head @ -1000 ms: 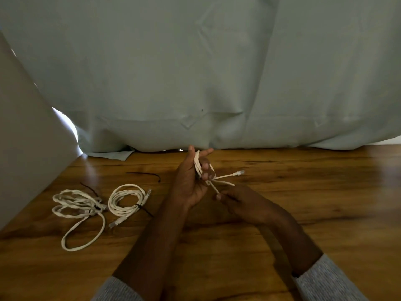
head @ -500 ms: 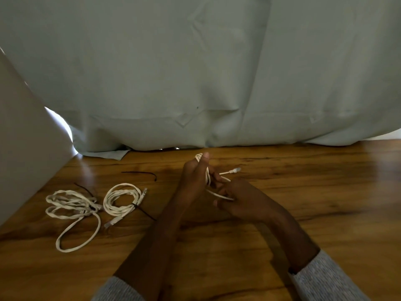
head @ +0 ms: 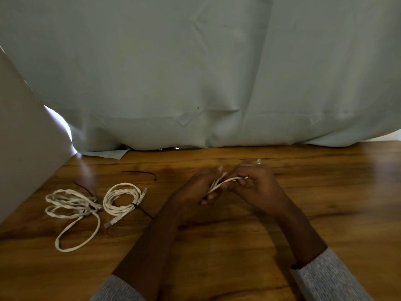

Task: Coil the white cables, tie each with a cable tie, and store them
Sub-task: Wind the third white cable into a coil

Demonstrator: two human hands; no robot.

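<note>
The white cable [head: 223, 184], a second ago wound upright round the left hand [head: 202, 187], now lies bunched between both hands above the table [head: 325, 203]; the right hand [head: 252, 183] has closed on it too; coiling looks nearly done, with the loose cable tie [head: 141, 173] waiting.

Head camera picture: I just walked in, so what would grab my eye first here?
First, the two hands at the centre: the left hand and right hand both grip a small white cable just above the wooden table. To the left lie two more white cables: a neat coil bound with a black tie, and a looser bundle. Behind everything hangs a pale green cloth.
</note>
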